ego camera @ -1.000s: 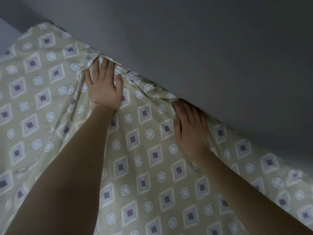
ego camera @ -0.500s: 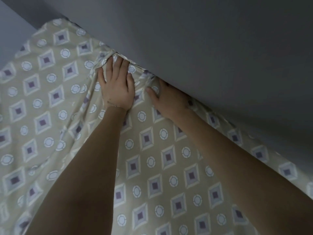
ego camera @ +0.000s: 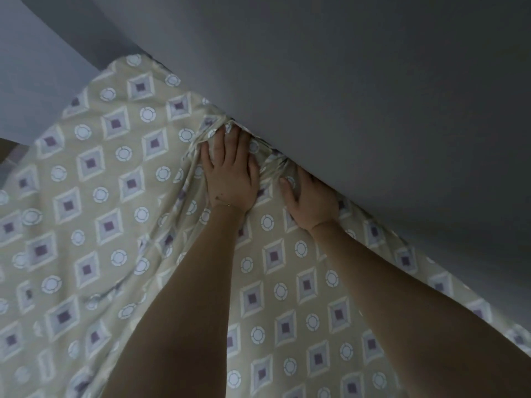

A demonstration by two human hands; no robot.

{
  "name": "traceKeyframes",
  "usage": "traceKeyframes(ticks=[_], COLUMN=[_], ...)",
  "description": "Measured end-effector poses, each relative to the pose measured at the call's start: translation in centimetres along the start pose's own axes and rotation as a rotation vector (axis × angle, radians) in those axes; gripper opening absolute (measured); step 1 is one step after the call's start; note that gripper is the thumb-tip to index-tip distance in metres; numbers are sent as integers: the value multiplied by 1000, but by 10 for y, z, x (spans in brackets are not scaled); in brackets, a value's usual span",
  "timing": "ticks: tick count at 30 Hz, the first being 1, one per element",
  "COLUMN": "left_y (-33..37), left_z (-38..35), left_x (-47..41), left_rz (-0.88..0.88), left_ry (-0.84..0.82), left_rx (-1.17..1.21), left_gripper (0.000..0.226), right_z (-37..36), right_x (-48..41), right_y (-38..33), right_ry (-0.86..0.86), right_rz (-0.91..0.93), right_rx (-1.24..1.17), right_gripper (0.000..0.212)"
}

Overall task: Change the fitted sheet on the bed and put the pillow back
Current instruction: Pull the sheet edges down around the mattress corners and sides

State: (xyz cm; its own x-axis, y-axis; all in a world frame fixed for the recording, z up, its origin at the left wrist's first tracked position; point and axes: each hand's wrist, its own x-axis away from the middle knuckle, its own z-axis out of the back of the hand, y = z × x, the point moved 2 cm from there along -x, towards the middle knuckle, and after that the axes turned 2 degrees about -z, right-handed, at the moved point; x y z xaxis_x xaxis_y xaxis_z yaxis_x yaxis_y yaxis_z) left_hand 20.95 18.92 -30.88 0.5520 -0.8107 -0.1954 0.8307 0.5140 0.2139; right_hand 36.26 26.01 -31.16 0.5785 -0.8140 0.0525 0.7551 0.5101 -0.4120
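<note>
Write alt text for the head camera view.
Two hands press the bunched edge of a beige diamond-patterned fitted sheet down beside a grey wall. The left hand lies flat on the gathers; the right hand pushes fabric toward the wall.

One sheet (ego camera: 115, 225), patterned. Two hands: one left hand (ego camera: 230, 175) and one right hand (ego camera: 311, 201). One thin bracelet (ego camera: 227, 205). One grey wall (ego camera: 373, 110).
</note>
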Motion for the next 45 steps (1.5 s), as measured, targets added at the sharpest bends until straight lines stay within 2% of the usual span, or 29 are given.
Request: traceKeyframes(ticks=[10,19,23,26,28,30,32,35,41,45], left_y=[0,-8,-24,-40,-53,-66,-74,-80,-106,-121], left_z=[7,16,34,49,53,56,54,48,43,42], left_x=[-3,-2,18,33,35,25,10,-2,-16,-26], left_rz=[41,-17,-96,4,139,288,361,377,353,292], left_ry=[-156,-246,-132,-79,-88,-129,-233,-313,-271,-286], left_rx=[98,179,123,23,12,65,106,124,3,-63], left_gripper=[49,50,41,45,51,56,57,49,50,55], right_z=[-4,-3,-3,-1,0,1,2,5,10,18], right_x=[-1,0,-1,-1,-1,0,1,4,24,35], right_y=[0,-1,0,-2,-3,-3,-3,0,-20,-53], right_ry=[48,103,84,64,59,63,84,121,212,257], right_rz=[-5,20,0,10,18,17,39,103,163,296], right_rx=[69,130,103,94,95,93,109,124,21,-46], right_gripper=[67,61,60,60,60,60,60,60,46,40])
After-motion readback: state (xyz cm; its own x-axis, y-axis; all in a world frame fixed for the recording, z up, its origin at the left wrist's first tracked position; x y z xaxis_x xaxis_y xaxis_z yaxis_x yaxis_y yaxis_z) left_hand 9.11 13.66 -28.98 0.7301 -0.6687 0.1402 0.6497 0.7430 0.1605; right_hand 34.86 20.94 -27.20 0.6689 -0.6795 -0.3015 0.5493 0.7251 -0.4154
